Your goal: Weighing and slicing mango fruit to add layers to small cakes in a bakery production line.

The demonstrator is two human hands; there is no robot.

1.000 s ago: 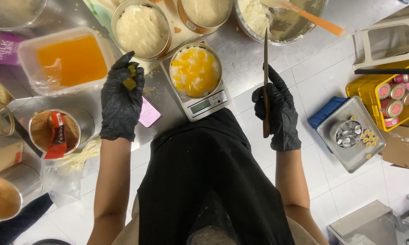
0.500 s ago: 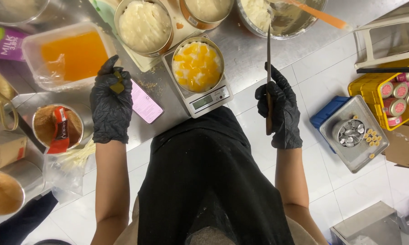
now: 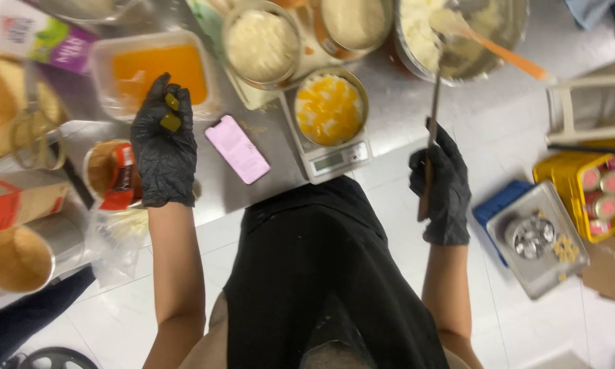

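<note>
Fruit pieces (image 3: 170, 113), two small olive-yellow chunks, sit pinched in the gloved left hand (image 3: 162, 143), fingers closed on them, held above the steel counter (image 3: 266, 184) just beside the tub (image 3: 158, 72) of orange liquid. Change over the last second: the left hand has drifted leftward, off the line toward the scale (image 3: 329, 156) and nearer the tub; the pieces remain in its grip throughout. The right hand (image 3: 440, 184) is unchanged, fingers wrapped round the handle of a knife (image 3: 430, 147), blade pointing up and away toward the big steel bowl (image 3: 464, 34); the blade tip lies near the bowl's rim, contact cannot be told. The cup (image 3: 331, 106) of cream topped with yellow fruit cubes stands on the scale, untouched by either hand. A pink phone (image 3: 237, 148) lies flat between the left hand and the scale. Two more cream-filled cups (image 3: 261, 44) stand behind the scale. An orange-handled spatula (image 3: 505, 56) rests in the bowl. Judgement: the pieces are not yet placed in any container; with the hand shifted away from the weighed cup, they look less likely bound for it, though their destination cannot be told from this view. Knife idle, no cut in progress.
</note>
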